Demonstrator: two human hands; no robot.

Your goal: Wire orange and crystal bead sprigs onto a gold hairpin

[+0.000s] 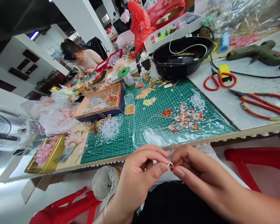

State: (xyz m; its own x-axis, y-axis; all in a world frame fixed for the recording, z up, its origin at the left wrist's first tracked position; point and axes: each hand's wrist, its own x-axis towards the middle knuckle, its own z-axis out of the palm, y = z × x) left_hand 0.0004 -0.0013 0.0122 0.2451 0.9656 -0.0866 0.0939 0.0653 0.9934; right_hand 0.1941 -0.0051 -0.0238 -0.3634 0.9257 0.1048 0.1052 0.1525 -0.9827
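Red bead, pinched by right hand, presumably for control; left hand curled, grip unclear; beadwork, one o'clock, likely for reach.

red seats, fan, red bag

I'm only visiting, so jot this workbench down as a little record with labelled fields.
Right hand: small red piece at the fingertips of the right hand
Left hand: left hand fingertips beside that piece; whether they pinch anything is unclear
Hands' position: in front of the table's near edge
Work surface: green cutting mat
On the mat: orange-and-clear bead sprays, loose clear beads
Tools beside the mat: glue gun, orange-handled pliers
Behind: black bowl
Company: another person, farther back
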